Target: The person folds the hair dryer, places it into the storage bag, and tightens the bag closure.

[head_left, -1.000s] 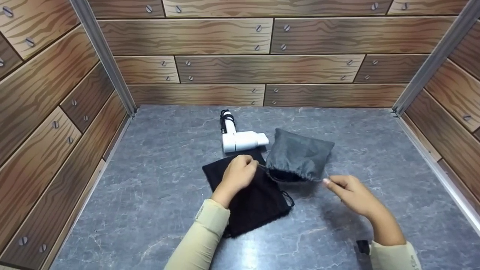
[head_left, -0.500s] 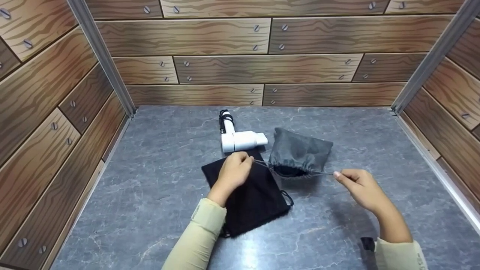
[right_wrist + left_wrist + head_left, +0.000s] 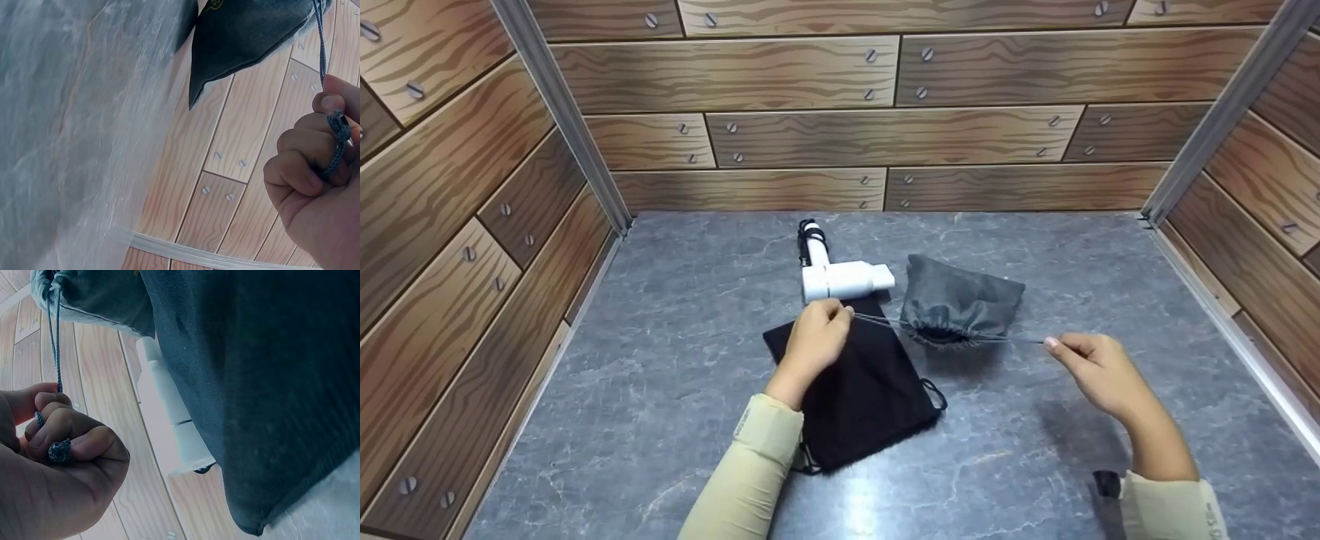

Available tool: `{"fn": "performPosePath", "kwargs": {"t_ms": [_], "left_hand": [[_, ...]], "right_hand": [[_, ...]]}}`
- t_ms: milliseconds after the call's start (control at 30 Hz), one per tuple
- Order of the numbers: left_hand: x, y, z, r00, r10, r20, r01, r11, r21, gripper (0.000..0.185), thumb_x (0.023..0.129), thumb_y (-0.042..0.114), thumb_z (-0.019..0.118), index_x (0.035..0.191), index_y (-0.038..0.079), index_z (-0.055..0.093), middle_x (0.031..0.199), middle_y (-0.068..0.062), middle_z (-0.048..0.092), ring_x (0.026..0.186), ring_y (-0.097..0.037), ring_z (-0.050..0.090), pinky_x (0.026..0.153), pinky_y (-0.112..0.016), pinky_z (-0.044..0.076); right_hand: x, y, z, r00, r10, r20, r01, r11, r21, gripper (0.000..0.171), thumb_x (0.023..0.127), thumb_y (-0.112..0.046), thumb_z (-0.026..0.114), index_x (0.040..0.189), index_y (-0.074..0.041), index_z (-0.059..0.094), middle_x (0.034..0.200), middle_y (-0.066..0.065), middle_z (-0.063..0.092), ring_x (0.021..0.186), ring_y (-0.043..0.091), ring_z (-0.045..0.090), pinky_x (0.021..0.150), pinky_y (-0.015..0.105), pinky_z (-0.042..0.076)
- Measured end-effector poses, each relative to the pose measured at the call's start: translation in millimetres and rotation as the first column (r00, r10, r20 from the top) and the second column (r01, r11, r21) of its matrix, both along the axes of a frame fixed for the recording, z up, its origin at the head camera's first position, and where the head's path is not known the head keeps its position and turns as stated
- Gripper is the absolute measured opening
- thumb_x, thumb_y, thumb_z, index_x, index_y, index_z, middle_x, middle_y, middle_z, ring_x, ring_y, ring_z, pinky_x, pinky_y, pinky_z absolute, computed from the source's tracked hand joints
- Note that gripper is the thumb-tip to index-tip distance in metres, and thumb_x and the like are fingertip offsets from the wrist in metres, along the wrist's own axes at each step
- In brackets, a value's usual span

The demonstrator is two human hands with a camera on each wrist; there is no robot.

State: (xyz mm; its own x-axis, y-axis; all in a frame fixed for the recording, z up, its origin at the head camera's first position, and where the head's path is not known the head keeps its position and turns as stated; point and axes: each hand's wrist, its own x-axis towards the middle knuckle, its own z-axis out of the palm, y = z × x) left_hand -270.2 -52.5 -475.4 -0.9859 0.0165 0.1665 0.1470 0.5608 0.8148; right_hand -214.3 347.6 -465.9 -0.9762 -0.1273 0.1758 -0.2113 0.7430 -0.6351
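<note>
while our left hand [image 3: 817,337] and right hand [image 3: 1091,367] each pinch a drawstring [image 3: 885,322], we're cinching the grey pouch [image 3: 964,300]; next calls for pulling further apart.

Two bare hands, no rings, no gloves: left hand [image 3: 817,341], right hand [image 3: 1099,371]. Long pale beige sleeves [image 3: 746,480] on both forearms, snug, ending in ribbed cuffs just short of the wrists. Faint small dark lettering on the right cuff [image 3: 1170,506]. Black strap piece [image 3: 1106,484] just beside the right cuff, at the wrist. Short, unpainted fingernails.
</note>
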Motion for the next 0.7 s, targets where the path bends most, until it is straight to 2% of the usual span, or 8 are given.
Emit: {"fn": "performPosePath", "kwargs": {"t_ms": [333,433,467,500,567,633,667,700], "left_hand": [[-2.8,-17.7,-6.9,0.999,0.043,-0.01,-0.043,0.999,0.008,0.039,0.103,0.02,0.062,0.065,0.017,0.05,0.066,0.003,0.045,0.065,-0.018,0.047,0.067,-0.031,0.041],[-2.1,-18.6,-10.8,0.999,0.036,0.002,-0.036,0.999,-0.007,0.039,0.102,0.021,0.062,0.065,0.017,0.051,0.065,0.003,0.045,0.065,-0.018,0.048,0.067,-0.032,0.042],[-1.8,-18.6,-11.4,0.999,0.033,0.006,-0.033,0.999,-0.013,0.039,0.102,0.021,0.062,0.065,0.017,0.051,0.065,0.003,0.046,0.065,-0.018,0.048,0.067,-0.032,0.042],[-1.7,-18.6,-11.9,0.999,0.031,0.007,-0.031,0.999,-0.02,0.039,0.102,0.021,0.062,0.065,0.017,0.051,0.066,0.003,0.046,0.065,-0.018,0.048,0.067,-0.032,0.042],[-1.7,-18.6,-12.2,1.0,0.027,0.001,-0.027,0.999,-0.033,0.039,0.102,0.022,0.061,0.065,0.017,0.051,0.066,0.003,0.046,0.066,-0.019,0.049,0.067,-0.032,0.042],[-1.6,-19.0,-11.7,1.0,0.024,-0.002,-0.024,0.999,-0.041,0.039,0.102,0.023,0.061,0.065,0.018,0.051,0.066,0.003,0.046,0.066,-0.019,0.049,0.067,-0.033,0.042],[-1.4,-19.3,-11.4,1.0,0.022,-0.002,-0.022,0.999,-0.044,0.039,0.102,0.023,0.061,0.065,0.018,0.051,0.066,0.003,0.046,0.066,-0.019,0.049,0.067,-0.033,0.042],[-1.1,-19.8,-11.1,1.0,0.021,0.0,-0.021,0.999,-0.045,0.039,0.102,0.023,0.061,0.065,0.018,0.05,0.066,0.003,0.046,0.066,-0.019,0.048,0.067,-0.033,0.042]], "right_hand": [[-1.3,23.5,-3.3,0.999,-0.042,0.002,0.042,0.999,0.024,0.05,0.111,-0.029,0.058,0.066,-0.012,0.042,0.059,-0.007,0.029,0.053,0.006,0.027,0.05,0.028,0.027],[-2.2,27.0,-5.9,0.998,-0.048,0.038,0.046,0.998,0.042,0.048,0.111,-0.03,0.057,0.069,-0.008,0.05,0.061,-0.004,0.033,0.054,0.009,0.031,0.052,0.029,0.029],[-2.2,28.1,-6.2,0.997,-0.053,0.049,0.05,0.997,0.055,0.047,0.111,-0.031,0.056,0.072,-0.005,0.058,0.062,0.0,0.042,0.057,0.01,0.037,0.055,0.029,0.033],[-2.0,29.2,-6.1,0.996,-0.055,0.064,0.051,0.997,0.062,0.047,0.112,-0.032,0.055,0.079,0.0,0.065,0.065,0.007,0.054,0.06,0.015,0.048,0.058,0.032,0.042],[-1.6,31.1,-5.6,0.994,-0.06,0.093,0.053,0.996,0.077,0.049,0.113,-0.034,0.052,0.102,0.007,0.075,0.087,0.024,0.071,0.08,0.032,0.068,0.072,0.045,0.055],[-1.8,32.0,-5.1,0.992,-0.063,0.105,0.054,0.994,0.09,0.051,0.113,-0.036,0.05,0.122,0.009,0.073,0.118,0.034,0.072,0.108,0.05,0.069,0.088,0.061,0.057],[-2.5,32.5,-5.3,0.992,-0.066,0.11,0.055,0.994,0.099,0.052,0.114,-0.037,0.049,0.125,0.008,0.072,0.125,0.033,0.071,0.112,0.052,0.068,0.089,0.063,0.055],[-3.5,32.2,-5.4,0.99,-0.069,0.126,0.056,0.993,0.102,0.054,0.113,-0.038,0.049,0.121,0.009,0.073,0.121,0.035,0.071,0.11,0.052,0.068,0.087,0.063,0.056]]}}
